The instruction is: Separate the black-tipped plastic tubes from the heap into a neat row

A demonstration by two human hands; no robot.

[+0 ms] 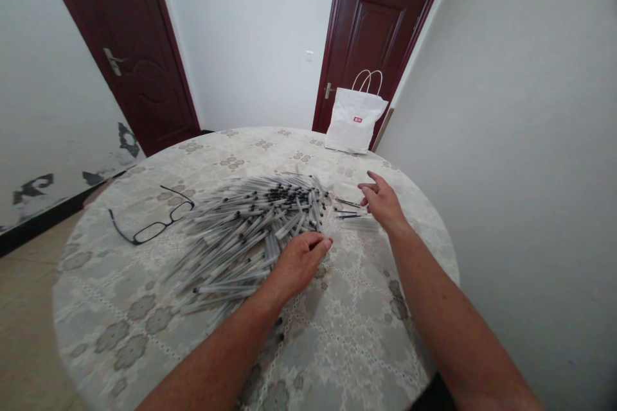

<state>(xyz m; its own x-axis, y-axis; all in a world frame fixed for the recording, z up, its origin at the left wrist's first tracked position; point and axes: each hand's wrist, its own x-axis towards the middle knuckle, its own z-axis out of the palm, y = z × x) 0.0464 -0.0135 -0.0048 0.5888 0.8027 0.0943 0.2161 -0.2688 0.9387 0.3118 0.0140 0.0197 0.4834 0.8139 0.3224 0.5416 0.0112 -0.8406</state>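
Dark rods [349,216]: just left of my right hand [380,202], the nearer; long axes left-to-right.
Right fingers: spread.
Left hand [303,261]: thumb against forefinger; holding anything, I cannot tell.

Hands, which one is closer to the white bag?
The right hand, with its fingers spread apart. The left hand is farther from the white bag, by the pile of grey sticks.

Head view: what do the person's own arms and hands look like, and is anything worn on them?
The left hand and right hand are ungloved. Both forearms are bare, with no sleeve, watch or bracelet visible. A black patch, possibly clothing, shows beside the right forearm.
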